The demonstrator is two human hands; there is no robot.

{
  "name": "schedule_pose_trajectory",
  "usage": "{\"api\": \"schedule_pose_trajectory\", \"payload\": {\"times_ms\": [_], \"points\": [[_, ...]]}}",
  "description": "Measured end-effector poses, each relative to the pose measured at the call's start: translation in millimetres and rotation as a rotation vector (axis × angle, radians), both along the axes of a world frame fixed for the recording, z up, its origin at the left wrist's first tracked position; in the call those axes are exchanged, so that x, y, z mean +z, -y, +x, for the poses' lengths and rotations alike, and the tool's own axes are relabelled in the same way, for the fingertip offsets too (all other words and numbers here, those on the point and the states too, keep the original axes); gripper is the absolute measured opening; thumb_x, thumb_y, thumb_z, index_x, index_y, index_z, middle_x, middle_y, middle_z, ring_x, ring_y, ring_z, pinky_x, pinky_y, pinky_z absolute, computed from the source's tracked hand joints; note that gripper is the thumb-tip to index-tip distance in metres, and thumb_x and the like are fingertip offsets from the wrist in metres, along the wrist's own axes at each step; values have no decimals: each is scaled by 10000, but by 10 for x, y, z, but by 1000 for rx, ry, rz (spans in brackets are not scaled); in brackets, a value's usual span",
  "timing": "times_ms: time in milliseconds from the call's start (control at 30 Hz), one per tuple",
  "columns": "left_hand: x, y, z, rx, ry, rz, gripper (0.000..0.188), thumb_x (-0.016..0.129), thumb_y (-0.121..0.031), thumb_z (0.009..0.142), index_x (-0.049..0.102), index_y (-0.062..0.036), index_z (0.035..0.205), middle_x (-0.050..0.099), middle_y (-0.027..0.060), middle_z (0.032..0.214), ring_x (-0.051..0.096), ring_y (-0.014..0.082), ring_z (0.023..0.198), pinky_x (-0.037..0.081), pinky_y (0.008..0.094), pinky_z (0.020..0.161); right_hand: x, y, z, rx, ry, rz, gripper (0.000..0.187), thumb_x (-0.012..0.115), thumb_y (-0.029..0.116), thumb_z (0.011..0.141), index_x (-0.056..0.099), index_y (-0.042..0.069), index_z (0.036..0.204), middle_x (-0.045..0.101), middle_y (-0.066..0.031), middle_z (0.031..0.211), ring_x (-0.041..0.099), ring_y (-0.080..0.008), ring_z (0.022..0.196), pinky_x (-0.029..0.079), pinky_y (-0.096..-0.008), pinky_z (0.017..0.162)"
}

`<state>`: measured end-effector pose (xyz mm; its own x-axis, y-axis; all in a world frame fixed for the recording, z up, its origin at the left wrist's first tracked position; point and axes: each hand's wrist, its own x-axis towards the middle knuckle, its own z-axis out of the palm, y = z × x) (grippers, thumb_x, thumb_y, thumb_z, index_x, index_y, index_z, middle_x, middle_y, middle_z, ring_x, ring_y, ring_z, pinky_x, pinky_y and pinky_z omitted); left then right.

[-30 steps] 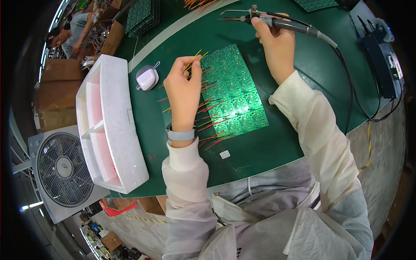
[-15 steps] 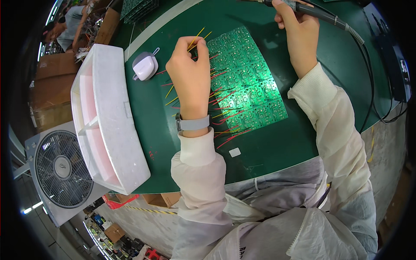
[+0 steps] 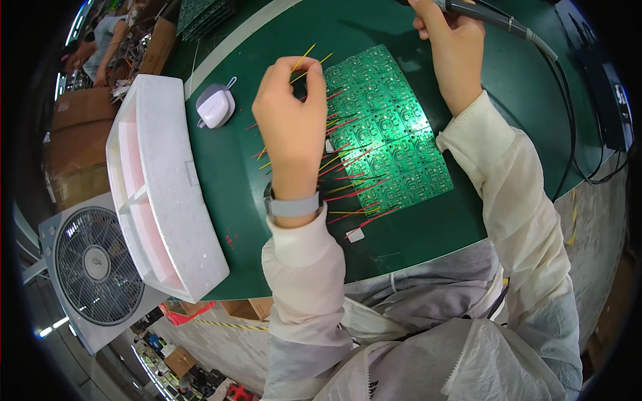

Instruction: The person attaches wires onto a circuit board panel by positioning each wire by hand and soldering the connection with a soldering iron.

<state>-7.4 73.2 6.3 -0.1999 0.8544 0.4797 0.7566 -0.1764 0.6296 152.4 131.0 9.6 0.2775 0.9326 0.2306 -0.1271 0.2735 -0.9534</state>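
Circuit-board panel (image 3: 394,134), one: flat on smooth green tabletop (image 3: 414,230), glossy, rectangular, gridded into repeated units. Red, yellow and dark leads (image 3: 372,223) along its left edge, several, too tangled for an exact count. Left hand (image 3: 291,110): narrow pinch on thin yellow wires (image 3: 305,57), two ends showing. Right hand (image 3: 458,57): fingers round one grey pen-shaped tool (image 3: 491,20), ribbed sleeve at its cable. One grainy white foam tray (image 3: 184,200), divided. One round-grilled fan (image 3: 97,262), hub marking too small to read.
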Motion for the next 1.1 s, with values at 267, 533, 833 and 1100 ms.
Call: {"api": "schedule_pose_trajectory", "payload": {"times_ms": [267,533,833,1100], "points": [[-66,145,82,-182,179,1,105,610,-33,748,616,-18,852,558,10,775,443,52,634,338,178,550,-45,12,73,-18,-6,32,134,577,136,773,520,21,808,498,4,650,441,-60,541,350,-201,478],[-149,117,67,-188,225,-47,89,621,-23,724,606,14,804,547,62,786,548,125,674,431,219,620,18,133,81,17,47,50,102,561,92,780,499,22,819,515,-12,687,460,-62,597,368,-188,535],[-177,84,52,-204,149,25,86,628,-21,657,590,-14,734,515,56,679,521,136,596,411,239,549,-112,503,408,45,224,279,224,631,171,707,455,41,755,496,-7,657,437,-50,556,338,-172,505],[-214,77,51,-191,130,50,80,640,-35,637,596,-29,703,488,38,645,480,116,566,365,225,482,-108,516,306,43,231,303,211,624,174,719,453,53,747,476,5,615,421,-48,509,323,-177,464]]}}
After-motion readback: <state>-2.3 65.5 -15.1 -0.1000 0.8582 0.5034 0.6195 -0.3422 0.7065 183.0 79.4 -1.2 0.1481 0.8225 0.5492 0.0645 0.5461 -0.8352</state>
